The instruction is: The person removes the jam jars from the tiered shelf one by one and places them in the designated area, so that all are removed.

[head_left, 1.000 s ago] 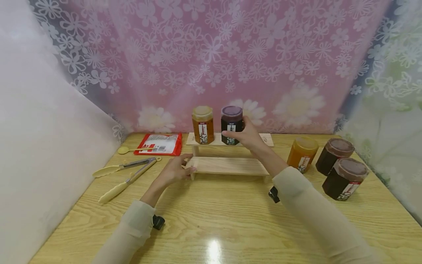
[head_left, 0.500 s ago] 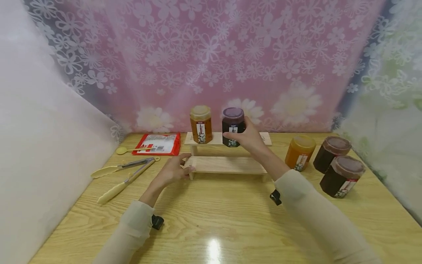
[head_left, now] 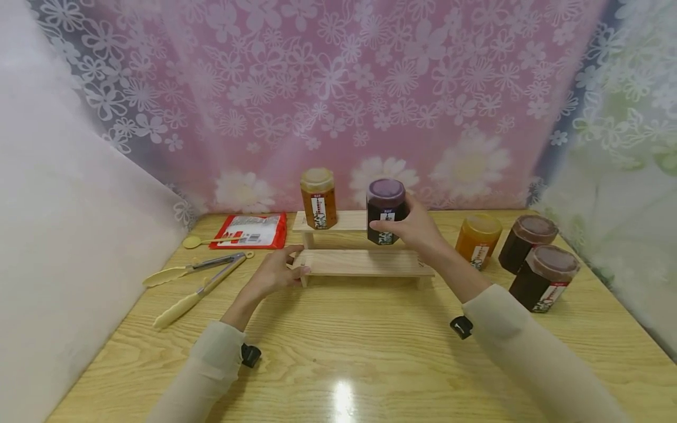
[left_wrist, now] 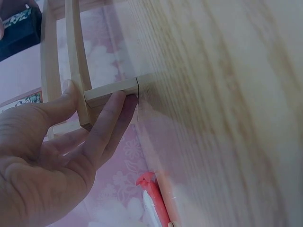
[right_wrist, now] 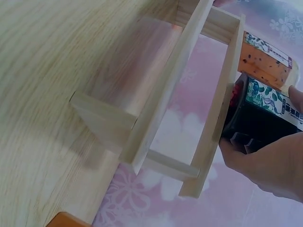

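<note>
A two-step wooden rack [head_left: 365, 262] stands on the table. At the left end of its lower board, my left hand [head_left: 275, 272] grips the wood; the left wrist view has the thumb at the board and the fingers along the leg. My right hand [head_left: 421, 232] holds a dark jar [head_left: 376, 218] with a purple lid, thumb across its front. In the head view the jar's base overlaps the upper board's front edge; whether it touches the wood I cannot tell. An amber jar [head_left: 319, 205] with a pale yellow lid sits on the upper board, left of the dark one.
At right stand an orange jar [head_left: 478, 238] and two dark jars [head_left: 520, 245] with brownish lids. Leftward lie yellow-tipped tongs [head_left: 208, 285], a red-and-white packet [head_left: 259, 228] and a yellow spoon [head_left: 193, 241] partly on the packet. A floral curtain [head_left: 338, 106] hangs behind.
My right hand has moved the purple-lidded jar rightward and toward me, away from the amber jar. My left hand keeps its place on the rack. The view has shifted slightly.
</note>
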`<state>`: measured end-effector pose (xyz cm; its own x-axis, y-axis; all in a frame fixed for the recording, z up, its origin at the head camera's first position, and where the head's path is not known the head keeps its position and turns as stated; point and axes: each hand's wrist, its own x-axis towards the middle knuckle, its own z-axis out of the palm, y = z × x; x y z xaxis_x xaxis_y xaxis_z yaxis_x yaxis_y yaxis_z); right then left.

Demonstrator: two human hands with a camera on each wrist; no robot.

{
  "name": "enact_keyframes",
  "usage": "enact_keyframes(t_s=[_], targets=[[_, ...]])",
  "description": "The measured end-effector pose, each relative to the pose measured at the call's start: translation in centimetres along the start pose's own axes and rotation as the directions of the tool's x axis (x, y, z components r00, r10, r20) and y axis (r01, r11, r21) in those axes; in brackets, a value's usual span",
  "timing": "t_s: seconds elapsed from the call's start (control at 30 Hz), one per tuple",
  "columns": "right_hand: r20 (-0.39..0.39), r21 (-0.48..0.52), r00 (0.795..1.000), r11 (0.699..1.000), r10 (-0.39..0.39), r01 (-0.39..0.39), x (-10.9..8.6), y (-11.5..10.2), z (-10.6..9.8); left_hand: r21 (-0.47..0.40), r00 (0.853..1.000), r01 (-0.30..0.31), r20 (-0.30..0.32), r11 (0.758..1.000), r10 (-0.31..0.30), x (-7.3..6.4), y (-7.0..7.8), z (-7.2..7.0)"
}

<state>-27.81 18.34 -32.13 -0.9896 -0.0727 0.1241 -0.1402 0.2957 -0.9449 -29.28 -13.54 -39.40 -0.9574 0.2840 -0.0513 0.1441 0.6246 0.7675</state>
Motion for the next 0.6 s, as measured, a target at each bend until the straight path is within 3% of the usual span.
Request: enact_keyframes(t_s=[0.37,0.6], targets=[[0.01,-0.032,0.999,0.999,0.032,-0.031,-2.8,0.1,-2.5,-0.006,1.0,0.009,0.003,1.0,-0.009,0.1,-0.1,0.0],[-0.004,-0.086,0.997,0.993,0.079,-0.079,-4.9,0.9,-5.2,0.005,1.0,-0.01,-0.003,1.0,0.01,-0.1,0.0,-0.1]])
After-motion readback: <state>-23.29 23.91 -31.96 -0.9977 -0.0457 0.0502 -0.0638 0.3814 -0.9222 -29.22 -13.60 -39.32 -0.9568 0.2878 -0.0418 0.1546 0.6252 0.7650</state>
